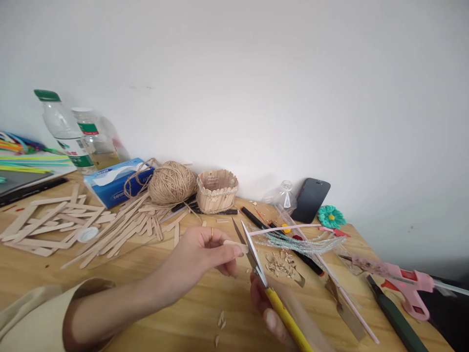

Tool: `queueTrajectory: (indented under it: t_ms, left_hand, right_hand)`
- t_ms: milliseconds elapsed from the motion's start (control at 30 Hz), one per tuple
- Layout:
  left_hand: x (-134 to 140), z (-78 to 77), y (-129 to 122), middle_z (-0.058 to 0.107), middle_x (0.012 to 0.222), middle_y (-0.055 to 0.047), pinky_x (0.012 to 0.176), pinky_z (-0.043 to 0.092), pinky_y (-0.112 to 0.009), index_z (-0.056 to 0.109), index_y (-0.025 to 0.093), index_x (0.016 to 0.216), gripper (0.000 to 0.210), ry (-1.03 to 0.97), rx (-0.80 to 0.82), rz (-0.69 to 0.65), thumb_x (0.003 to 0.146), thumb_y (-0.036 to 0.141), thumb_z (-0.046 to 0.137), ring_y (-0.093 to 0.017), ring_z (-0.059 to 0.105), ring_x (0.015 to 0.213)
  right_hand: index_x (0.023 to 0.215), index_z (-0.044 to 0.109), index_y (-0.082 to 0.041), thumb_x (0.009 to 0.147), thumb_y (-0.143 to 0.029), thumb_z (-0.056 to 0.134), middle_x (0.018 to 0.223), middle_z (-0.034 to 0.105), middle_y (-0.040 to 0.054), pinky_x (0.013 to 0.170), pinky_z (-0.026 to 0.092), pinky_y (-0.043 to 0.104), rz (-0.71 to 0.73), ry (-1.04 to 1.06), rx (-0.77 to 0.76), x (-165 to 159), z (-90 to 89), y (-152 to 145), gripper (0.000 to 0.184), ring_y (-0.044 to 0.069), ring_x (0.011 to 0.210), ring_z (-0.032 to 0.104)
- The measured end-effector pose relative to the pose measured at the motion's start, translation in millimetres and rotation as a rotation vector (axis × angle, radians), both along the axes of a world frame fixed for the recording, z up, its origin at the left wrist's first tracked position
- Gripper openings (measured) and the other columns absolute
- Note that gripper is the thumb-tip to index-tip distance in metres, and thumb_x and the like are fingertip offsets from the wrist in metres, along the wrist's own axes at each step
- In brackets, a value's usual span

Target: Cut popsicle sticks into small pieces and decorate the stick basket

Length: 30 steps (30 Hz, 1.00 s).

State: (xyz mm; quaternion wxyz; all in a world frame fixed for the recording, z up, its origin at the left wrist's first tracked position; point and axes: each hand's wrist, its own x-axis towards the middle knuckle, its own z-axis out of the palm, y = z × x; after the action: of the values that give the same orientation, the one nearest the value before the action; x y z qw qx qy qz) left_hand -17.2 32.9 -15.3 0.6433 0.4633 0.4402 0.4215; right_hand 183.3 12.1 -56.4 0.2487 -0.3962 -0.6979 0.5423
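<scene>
Near the middle of the head view, my left hand (pixel 205 252) pinches a short piece of craft stick (pixel 235 246) between thumb and fingers. A gold-coloured ring is on one finger. My right hand (pixel 271 313) is closed around the yellow handle of a pair of scissors (pixel 262 274), which points up and away. The blades are parted, and the stick's end lies at them; whether they touch it I cannot tell. Small wood clippings (pixel 282 265) lie on the table beyond my right hand, with a few more chips (pixel 221 320) in front of it.
Loose craft sticks (pixel 124 227) cover the left. Behind them are a tissue pack (pixel 117 183), a twine ball (pixel 172 182), a small stick basket (pixel 218 195) and bottles (pixel 68 129). On the right lie a pink glue gun (pixel 406 283), a dark green-handled tool (pixel 395 315), markers and a phone (pixel 311 199).
</scene>
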Motion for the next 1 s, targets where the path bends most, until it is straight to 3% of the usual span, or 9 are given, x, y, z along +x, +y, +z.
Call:
queueTrajectory:
  t_ms: [167, 500, 767, 1000]
  left_hand:
    - [-0.6, 1.3, 1.4, 0.066, 0.052, 0.003, 0.057, 0.049, -0.019, 0.067, 0.015, 0.060, 0.015, 0.006, 0.010, 0.021, 0.069, 0.027, 0.068, -0.009, 0.058, 0.053]
    - [-1.2, -0.3, 3.8, 0.066, 0.052, 0.002, 0.057, 0.049, -0.020, 0.067, 0.016, 0.060, 0.013, -0.007, 0.017, 0.043, 0.068, 0.026, 0.068, -0.010, 0.059, 0.052]
    - [-6.3, 2.1, 8.2, 0.063, 0.052, 0.002, 0.054, 0.047, -0.017, 0.063, 0.015, 0.056, 0.018, -0.034, 0.082, 0.091, 0.071, 0.025, 0.067, -0.008, 0.056, 0.052]
    - [-4.0, 0.5, 8.0, 0.062, 0.059, 0.002, 0.051, 0.046, -0.015, 0.065, 0.014, 0.063, 0.013, -0.098, 0.026, 0.102, 0.069, 0.025, 0.070, -0.008, 0.055, 0.057]
  right_hand:
    - [0.072, 0.040, -0.020, 0.072, -0.077, 0.037, 0.064, 0.033, -0.0028, 0.048, 0.028, 0.024, 0.016, -0.044, 0.042, -4.5, 5.0, 3.0, 0.057, 0.012, 0.058, 0.031]
    - [0.064, 0.035, -0.021, 0.072, -0.078, 0.034, 0.061, 0.031, -0.0038, 0.050, 0.027, 0.024, -0.026, -0.089, 0.118, -7.9, 3.6, 3.5, 0.058, 0.012, 0.056, 0.026]
    - [0.061, 0.034, -0.020, 0.070, -0.080, 0.034, 0.058, 0.030, -0.0044, 0.046, 0.022, 0.024, -0.007, -0.118, 0.040, -7.9, 7.7, 0.9, 0.060, 0.010, 0.053, 0.025]
    - [0.068, 0.040, -0.021, 0.073, -0.076, 0.038, 0.056, 0.033, -0.0044, 0.039, 0.026, 0.023, -0.003, 0.018, -0.124, -2.9, -0.5, 3.4, 0.055, 0.010, 0.045, 0.032]
